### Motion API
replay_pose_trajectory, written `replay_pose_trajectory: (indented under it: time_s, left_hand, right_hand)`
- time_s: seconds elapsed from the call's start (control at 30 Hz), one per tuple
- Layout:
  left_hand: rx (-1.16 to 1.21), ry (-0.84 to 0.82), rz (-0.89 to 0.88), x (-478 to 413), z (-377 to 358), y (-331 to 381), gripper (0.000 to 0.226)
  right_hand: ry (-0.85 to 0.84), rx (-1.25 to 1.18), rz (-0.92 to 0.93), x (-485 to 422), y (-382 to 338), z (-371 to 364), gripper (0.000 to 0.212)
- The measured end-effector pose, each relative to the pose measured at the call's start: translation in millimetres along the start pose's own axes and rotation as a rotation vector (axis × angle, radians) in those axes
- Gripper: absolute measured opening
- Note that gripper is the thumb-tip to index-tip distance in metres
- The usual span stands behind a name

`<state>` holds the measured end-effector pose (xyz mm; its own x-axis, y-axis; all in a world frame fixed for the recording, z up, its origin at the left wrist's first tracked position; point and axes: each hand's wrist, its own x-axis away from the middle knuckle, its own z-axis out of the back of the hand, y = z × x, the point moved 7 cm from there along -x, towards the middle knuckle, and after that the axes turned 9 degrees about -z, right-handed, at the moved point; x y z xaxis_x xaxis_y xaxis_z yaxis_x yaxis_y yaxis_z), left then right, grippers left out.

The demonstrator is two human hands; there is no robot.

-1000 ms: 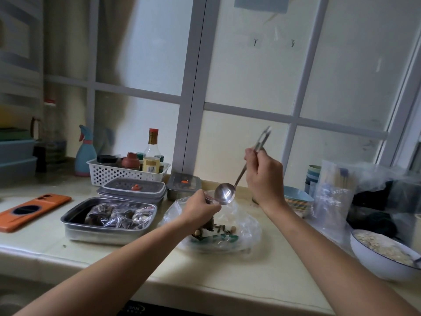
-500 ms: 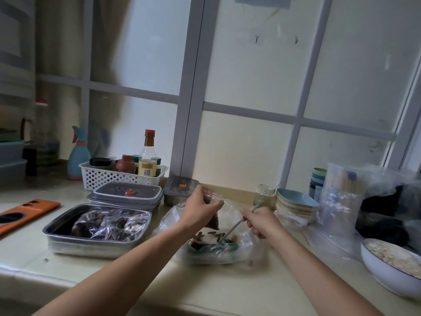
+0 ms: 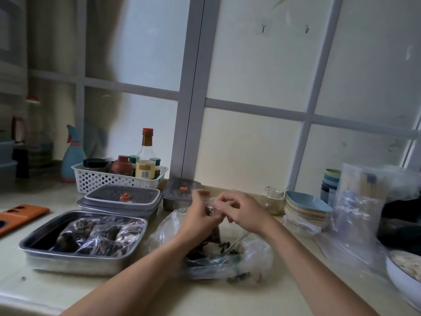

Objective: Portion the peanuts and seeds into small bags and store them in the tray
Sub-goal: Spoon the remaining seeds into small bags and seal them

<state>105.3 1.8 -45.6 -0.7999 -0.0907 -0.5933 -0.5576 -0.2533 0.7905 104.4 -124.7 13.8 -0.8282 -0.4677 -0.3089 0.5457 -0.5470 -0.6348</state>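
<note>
My left hand (image 3: 198,218) and my right hand (image 3: 241,210) both pinch the top edge of a small clear bag (image 3: 213,224) that hangs between them with dark seeds inside. Below it lies a large open plastic bag (image 3: 257,258) of mixed peanuts and seeds. A metal spoon (image 3: 238,241) rests in that bag, handle pointing up to the right. Left of the bag stands a steel tray (image 3: 84,258) that holds several filled small bags (image 3: 98,236).
Behind the tray are stacked lidded containers (image 3: 120,199), a white basket of bottles (image 3: 118,179) and a small steel box (image 3: 182,192). A glass jar (image 3: 272,199), stacked bowls (image 3: 305,208), empty clear bags (image 3: 357,201) and a white bowl (image 3: 403,277) stand at the right. An orange phone (image 3: 20,217) lies at the left.
My right hand lowered the spoon into the large bag, let go of it, and rose to join my left hand at the small bag's top edge.
</note>
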Motion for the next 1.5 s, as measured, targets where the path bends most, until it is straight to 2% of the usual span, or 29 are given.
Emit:
replay_pose_trajectory:
  time_s: [0.17, 0.4, 0.5, 0.57, 0.63, 0.7, 0.77, 0.83, 0.93, 1.0, 1.13, 1.23, 1.4, 1.5]
  left_hand:
    - [0.033, 0.007, -0.008, -1.7, 7.1, -4.0, 0.071]
    - [-0.065, -0.108, -0.033, -1.6, -4.4, 0.5, 0.076]
    - [-0.078, -0.13, -0.003, -1.6, -4.9, -4.1, 0.079]
    - [-0.089, -0.124, -0.001, -0.9, -3.8, -5.1, 0.08]
    - [-0.084, -0.129, -0.012, 0.3, -4.3, -3.4, 0.083]
    - [-0.082, -0.145, -0.032, 1.2, -5.8, 1.0, 0.087]
    - [-0.068, -0.146, -0.055, 1.8, -6.7, 5.9, 0.091]
    - [-0.064, -0.127, -0.074, 1.8, -6.1, 8.9, 0.093]
    - [-0.052, -0.105, -0.065, 1.6, -4.3, 6.7, 0.091]
    - [-0.039, -0.106, -0.043, 1.2, -3.9, 3.8, 0.091]
    - [-0.054, -0.132, -0.039, 1.8, -4.7, 3.2, 0.093]
    - [0.032, -0.152, 0.018, 2.4, -7.1, 0.2, 0.096]
    - [0.067, -0.188, 0.076, 5.7, -9.6, -3.3, 0.099]
    - [-0.072, -0.224, 0.095, 5.5, -8.8, -5.0, 0.094]
  right_hand:
    - [0.008, 0.222, 0.057, -14.7, 9.5, -2.0, 0.022]
    - [0.32, 0.264, 0.325, -1.3, 11.2, 0.3, 0.032]
    - [0.476, 0.243, 0.355, 1.1, 12.2, 12.5, 0.036]
    - [0.515, 0.205, 0.327, 2.3, 14.0, 18.2, 0.035]
    - [0.463, 0.139, 0.245, 2.4, 18.3, 15.3, 0.026]
    - [0.314, -0.014, 0.05, -1.7, 30.7, 7.3, 0.021]
    - [0.131, -0.152, -0.144, -2.9, 43.2, -4.1, 0.024]
    - [0.004, -0.209, -0.21, -1.6, 47.2, -11.2, 0.031]
    - [-0.068, -0.322, -0.195, 2.3, 44.5, -10.6, 0.043]
    - [-0.081, -0.339, -0.142, 4.3, 43.0, -6.7, 0.038]
    - [-0.091, -0.181, -0.028, 5.8, 41.5, -4.5, 0.008]
    - [-0.008, -0.16, -0.004, 5.8, 39.1, 3.7, 0.007]
    - [0.07, -0.277, -0.002, 9.0, 35.2, 16.7, 0.007]
    - [0.183, -0.031, 0.003, 8.5, 39.7, 20.6, 0.012]
